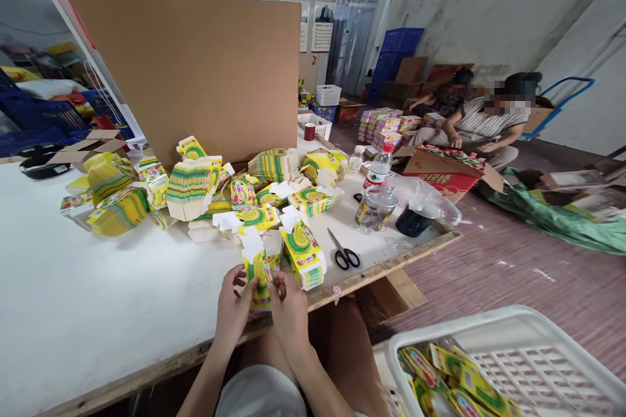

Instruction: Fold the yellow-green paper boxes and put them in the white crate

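Observation:
Near the table's front edge, my left hand (235, 296) and my right hand (289, 303) both grip a yellow-green printed carton (257, 268) with its white end flap standing up. My left fingers curl round its left side, and my right thumb and fingers press on its right side. Just right of it lies a stack of flat cartons (304, 249) in the same print. Behind my hands spreads a heap of more such cartons, among them a fanned bundle (192, 187) and a loose carton (258, 216).
Black-handled scissors (346, 257), a glass jar (375, 208), a red-capped bottle (380, 166) and a dark pot (413, 220) stand to the right. A tall cardboard sheet (195, 71) rises behind the heap. Lower right, a white basket (533, 319) holds cartons. Two people sit beyond the table.

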`<state>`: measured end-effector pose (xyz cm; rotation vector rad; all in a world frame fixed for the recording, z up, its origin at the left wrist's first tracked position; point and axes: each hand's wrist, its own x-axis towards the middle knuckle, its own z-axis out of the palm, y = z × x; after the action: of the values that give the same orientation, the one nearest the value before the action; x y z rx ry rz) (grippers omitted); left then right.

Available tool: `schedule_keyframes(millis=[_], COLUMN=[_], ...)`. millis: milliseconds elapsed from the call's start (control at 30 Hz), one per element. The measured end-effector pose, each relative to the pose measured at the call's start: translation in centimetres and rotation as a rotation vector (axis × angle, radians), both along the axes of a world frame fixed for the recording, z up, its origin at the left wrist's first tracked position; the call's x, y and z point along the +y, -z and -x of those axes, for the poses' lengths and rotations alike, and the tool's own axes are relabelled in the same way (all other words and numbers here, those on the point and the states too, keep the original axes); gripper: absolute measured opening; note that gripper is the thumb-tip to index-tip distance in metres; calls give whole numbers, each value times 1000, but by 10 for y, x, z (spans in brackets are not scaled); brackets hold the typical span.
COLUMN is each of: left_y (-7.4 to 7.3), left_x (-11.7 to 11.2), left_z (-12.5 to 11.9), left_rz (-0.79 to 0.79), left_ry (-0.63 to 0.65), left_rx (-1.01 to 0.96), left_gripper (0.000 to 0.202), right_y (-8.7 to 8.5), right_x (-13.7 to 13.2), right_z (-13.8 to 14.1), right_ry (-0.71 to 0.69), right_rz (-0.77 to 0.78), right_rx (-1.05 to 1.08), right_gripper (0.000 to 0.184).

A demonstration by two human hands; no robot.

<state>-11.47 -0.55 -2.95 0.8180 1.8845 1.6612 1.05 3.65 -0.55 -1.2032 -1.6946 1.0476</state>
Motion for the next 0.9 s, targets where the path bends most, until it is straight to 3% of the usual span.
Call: schedule_keyframes(millis=[133,233,333,433,500,567,633,700,800,900], left_y=[-23,-39,-50,-57,-59,-61,-61,-61,-57,-51], left_x=[-12,-17,-17,-13,-12,-13,-15,-18,-20,-22], left_z=[-3,-8,-20,-35,-43,-49,-54,-58,-61,-64], left_rz=[-86,-118,-130,-146,-156,-150,-132,-114,-90,-74], left_ry=[125,283,423,510,533,545,547,524,458,391], left_rx=[-197,-396,-573,-698,-758,-802,-832,-845,-836,-794], left_gripper=[43,49,55,52,50,49,47,43,37,41], right_y=[-5,-10,-10,-9,-13,-20,-29,-35,-35,-27], right_x=[-1,-4,-11,-17,-19,-18,-15,-12,-14,-20], right_z=[-17,-31,-42,-52,-60,-69,-79,-85,-88,-85], right_ry=[-35,-113,-167,-118,-20,31,-49,-154,-65,13], right_rz=[68,132,180,186,106,-88,-289,-385,-388,-185], right_rx=[216,335,383,378,338,236,111,48,65,115], right_gripper=[22,28,32,29,20,20,32,33,32,37])
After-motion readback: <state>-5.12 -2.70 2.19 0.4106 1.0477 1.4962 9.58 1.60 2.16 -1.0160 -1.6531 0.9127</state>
